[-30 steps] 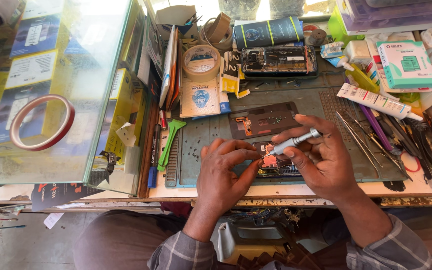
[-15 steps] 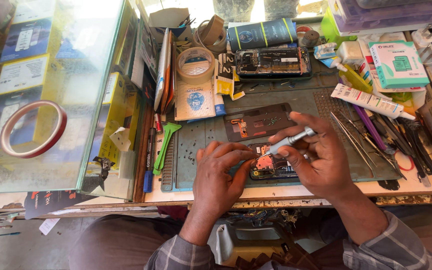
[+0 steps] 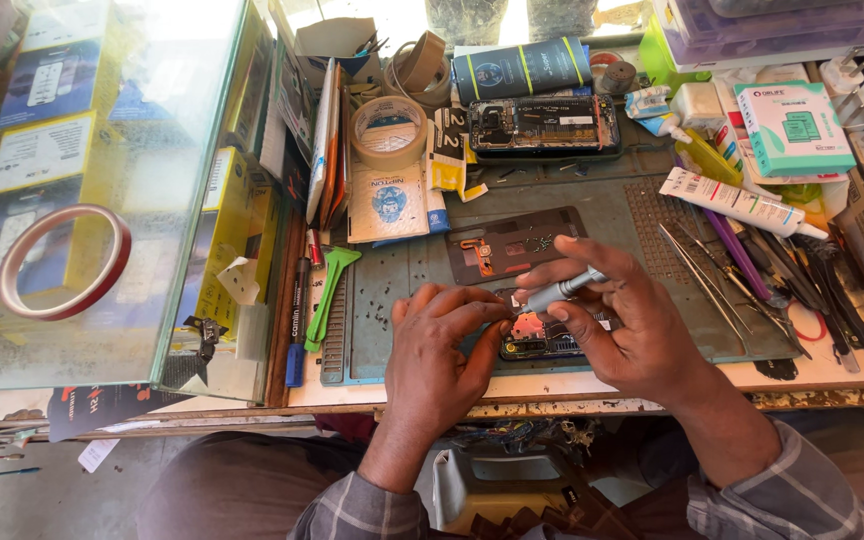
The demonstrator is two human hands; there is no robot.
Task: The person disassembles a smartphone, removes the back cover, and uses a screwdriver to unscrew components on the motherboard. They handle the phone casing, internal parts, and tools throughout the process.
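Observation:
An opened phone [image 3: 542,338] with its circuit board exposed lies on the grey-green work mat [image 3: 402,270] near the bench's front edge. My left hand [image 3: 442,355] rests on the phone's left end, fingertips pressing it down. My right hand [image 3: 617,325] grips a slim silver screwdriver [image 3: 562,290], its tip pointing down-left onto the board. A dark inner phone plate [image 3: 512,245] lies just behind my hands. Much of the phone is hidden under my fingers.
A second opened phone [image 3: 544,125] lies at the back. Tape rolls [image 3: 389,128], a white tube [image 3: 732,200], tweezers [image 3: 702,265], a green pry tool [image 3: 330,290] and small boxes [image 3: 792,125] crowd the mat's edges. A glass case [image 3: 82,180] with a red ring stands left.
Both hands stay on the phone. The screwdriver has shifted slightly and my left fingers have adjusted their hold; the camera has tilted a little.

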